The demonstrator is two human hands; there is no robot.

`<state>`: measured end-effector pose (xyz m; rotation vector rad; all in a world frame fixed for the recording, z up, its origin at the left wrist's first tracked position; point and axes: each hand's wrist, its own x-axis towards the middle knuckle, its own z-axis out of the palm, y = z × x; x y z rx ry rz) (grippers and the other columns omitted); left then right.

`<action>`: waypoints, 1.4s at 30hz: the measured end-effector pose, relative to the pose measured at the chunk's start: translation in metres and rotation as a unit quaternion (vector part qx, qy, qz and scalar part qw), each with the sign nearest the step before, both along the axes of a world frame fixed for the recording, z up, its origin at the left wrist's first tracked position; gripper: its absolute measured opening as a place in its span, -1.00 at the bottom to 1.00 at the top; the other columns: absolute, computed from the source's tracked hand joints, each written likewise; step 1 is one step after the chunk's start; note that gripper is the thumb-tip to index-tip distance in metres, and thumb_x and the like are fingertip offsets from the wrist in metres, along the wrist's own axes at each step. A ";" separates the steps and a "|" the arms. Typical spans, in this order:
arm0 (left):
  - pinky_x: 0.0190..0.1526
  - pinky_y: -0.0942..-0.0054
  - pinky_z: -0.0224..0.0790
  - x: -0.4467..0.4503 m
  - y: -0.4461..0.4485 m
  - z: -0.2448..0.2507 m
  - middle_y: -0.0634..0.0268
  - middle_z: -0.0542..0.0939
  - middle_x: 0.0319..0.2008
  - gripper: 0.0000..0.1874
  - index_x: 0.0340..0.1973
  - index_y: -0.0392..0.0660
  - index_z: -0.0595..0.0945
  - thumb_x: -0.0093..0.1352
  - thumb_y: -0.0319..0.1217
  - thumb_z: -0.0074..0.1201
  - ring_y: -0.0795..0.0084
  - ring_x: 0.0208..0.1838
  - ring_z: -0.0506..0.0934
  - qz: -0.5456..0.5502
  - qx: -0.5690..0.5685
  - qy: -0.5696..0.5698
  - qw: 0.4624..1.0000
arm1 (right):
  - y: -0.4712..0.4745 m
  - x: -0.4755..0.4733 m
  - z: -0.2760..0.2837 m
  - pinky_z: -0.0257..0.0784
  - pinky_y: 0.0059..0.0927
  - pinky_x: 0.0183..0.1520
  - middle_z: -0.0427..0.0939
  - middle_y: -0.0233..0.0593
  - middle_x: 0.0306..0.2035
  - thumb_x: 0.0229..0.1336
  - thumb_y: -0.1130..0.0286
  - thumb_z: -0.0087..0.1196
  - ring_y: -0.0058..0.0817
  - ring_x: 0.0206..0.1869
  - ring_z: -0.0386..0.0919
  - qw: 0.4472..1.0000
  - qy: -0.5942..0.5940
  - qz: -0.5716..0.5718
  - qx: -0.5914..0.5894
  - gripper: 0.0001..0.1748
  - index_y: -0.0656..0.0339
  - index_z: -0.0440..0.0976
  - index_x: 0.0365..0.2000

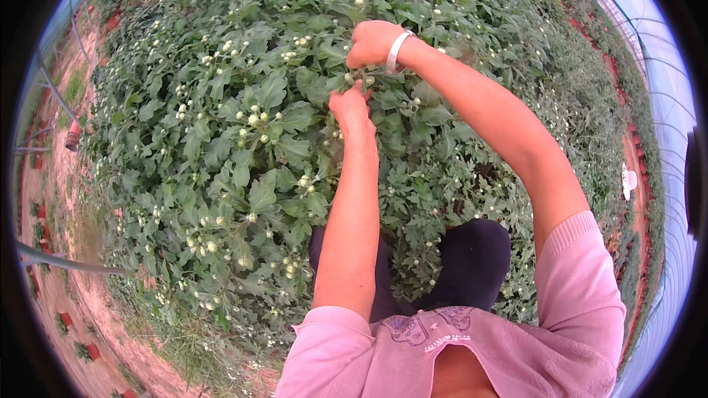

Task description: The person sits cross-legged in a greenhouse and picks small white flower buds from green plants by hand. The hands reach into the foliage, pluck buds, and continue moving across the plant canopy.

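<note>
My left hand is raised among the leaves with its fingers curled around a stem just below a cluster of pale green flower buds. Right above that cluster is my right hand, bent down at the wrist with its fingers folded in. Its fingertips are hidden behind the hand, so I cannot tell whether they grip a bud. A white band circles the right wrist. Both hands are over a dense bed of leafy plants, apparently chrysanthemums, with many whitish bud clusters.
My dark-trousered legs stand in the foliage. To the left, metal tubes cross beside a bare soil path with several red pots. Greenhouse film on hoops curves along the right. A white object lies near the right row.
</note>
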<state>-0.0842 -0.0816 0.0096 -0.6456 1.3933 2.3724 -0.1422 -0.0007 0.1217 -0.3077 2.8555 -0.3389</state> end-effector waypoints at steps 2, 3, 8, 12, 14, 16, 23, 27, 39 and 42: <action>-0.09 0.18 0.17 -0.001 -0.003 0.000 0.17 0.51 -0.10 -0.30 0.28 -0.21 0.00 0.29 -0.43 -0.05 0.31 -0.14 0.52 -0.019 0.013 0.020 1.000 | 0.005 -0.004 0.004 0.26 -0.37 -0.60 0.47 -0.20 -0.66 -0.32 0.22 0.06 -0.43 -0.68 0.29 0.957 -0.096 -0.155 -0.227 -0.70 0.31 0.41 -0.72; -0.09 0.18 0.17 -0.001 -0.003 0.000 0.16 0.51 -0.11 -0.26 0.29 -0.22 -0.06 0.29 -0.43 -0.04 0.31 -0.15 0.52 -0.012 0.013 0.022 1.000 | 0.008 -0.009 0.009 0.31 -0.36 -0.57 0.48 -0.20 -0.66 -0.31 0.21 0.08 -0.47 -0.67 0.38 0.954 -0.090 -0.183 -0.220 -0.68 0.31 0.43 -0.74; -0.10 0.19 0.18 -0.002 0.003 -0.004 0.16 0.48 -0.07 -0.18 0.31 -0.25 -0.14 0.28 -0.43 -0.01 0.30 -0.16 0.52 -0.005 0.003 0.010 1.000 | 0.001 -0.015 0.005 0.46 -0.27 -0.37 0.57 -0.10 -0.51 -0.24 0.29 0.11 -0.22 -0.39 0.57 0.988 0.149 0.012 0.024 -0.77 0.25 0.56 -0.55; -0.11 0.20 0.18 -0.002 0.003 -0.006 0.14 0.44 -0.02 -0.17 0.30 -0.27 -0.13 0.27 -0.43 0.01 0.30 -0.15 0.51 -0.012 0.004 0.023 1.000 | -0.020 -0.019 -0.002 0.48 -0.24 -0.30 0.59 -0.11 -0.38 -0.18 0.43 0.05 -0.17 -0.29 0.57 0.978 0.075 0.070 0.184 -0.78 0.20 0.59 -0.43; -0.10 0.20 0.19 0.000 0.003 -0.006 0.12 0.43 -0.02 -0.17 0.30 -0.28 -0.13 0.26 -0.43 0.01 0.29 -0.14 0.51 -0.008 0.006 0.019 1.000 | -0.028 -0.021 -0.001 0.48 -0.23 -0.30 0.60 -0.12 -0.35 -0.17 0.44 0.05 -0.18 -0.28 0.58 0.959 0.039 0.117 0.256 -0.78 0.20 0.59 -0.42; -0.10 0.20 0.19 0.000 0.003 -0.004 0.10 0.42 -0.01 -0.17 0.30 -0.28 -0.13 0.26 -0.43 0.02 0.28 -0.14 0.50 -0.012 0.006 0.016 1.000 | -0.034 -0.022 -0.001 0.49 -0.23 -0.26 0.60 -0.12 -0.30 -0.16 0.47 0.05 -0.20 -0.23 0.58 0.932 -0.005 0.160 0.325 -0.76 0.21 0.59 -0.37; -0.26 0.37 0.20 0.000 0.002 0.000 0.13 0.49 -0.15 -0.35 0.19 -0.36 0.13 0.26 -0.44 0.04 0.35 -0.25 0.51 0.000 0.024 0.000 1.000 | -0.031 -0.028 -0.004 0.47 -0.29 -0.19 0.60 -0.12 -0.31 -0.12 0.34 0.07 -0.24 -0.19 0.57 0.981 0.073 -0.011 0.178 -0.76 0.21 0.60 -0.40; -0.25 0.36 0.23 -0.004 -0.001 -0.001 0.18 0.51 -0.14 -0.38 0.21 -0.34 0.16 0.29 -0.43 0.03 0.38 -0.26 0.52 0.030 0.043 -0.013 0.999 | 0.002 -0.035 0.018 0.47 -0.42 -0.33 0.58 -0.21 -0.58 -0.16 0.23 0.09 -0.45 -0.51 0.57 0.964 0.090 -0.104 -0.228 -0.71 0.27 0.58 -0.49; -0.08 0.19 0.22 -0.011 -0.002 -0.004 0.22 0.55 -0.15 -0.68 0.01 -0.10 0.38 0.36 -0.34 -0.09 0.32 -0.11 0.51 0.043 0.057 -0.005 0.997 | 0.021 0.027 -0.006 0.42 -0.30 -0.33 0.55 -0.06 -0.55 -0.33 0.04 0.23 -0.24 -0.45 0.53 0.989 -0.001 -0.116 -0.090 -0.53 0.30 0.55 -0.55; -0.14 0.24 0.23 -0.010 -0.006 -0.002 0.25 0.55 -0.19 -0.69 0.00 -0.10 0.39 0.35 -0.33 -0.07 0.33 -0.12 0.52 0.038 0.050 -0.001 0.998 | 0.014 0.024 -0.013 0.43 -0.28 -0.32 0.55 -0.05 -0.55 -0.34 0.09 0.20 -0.22 -0.43 0.54 0.993 0.038 -0.097 -0.047 -0.59 0.28 0.56 -0.55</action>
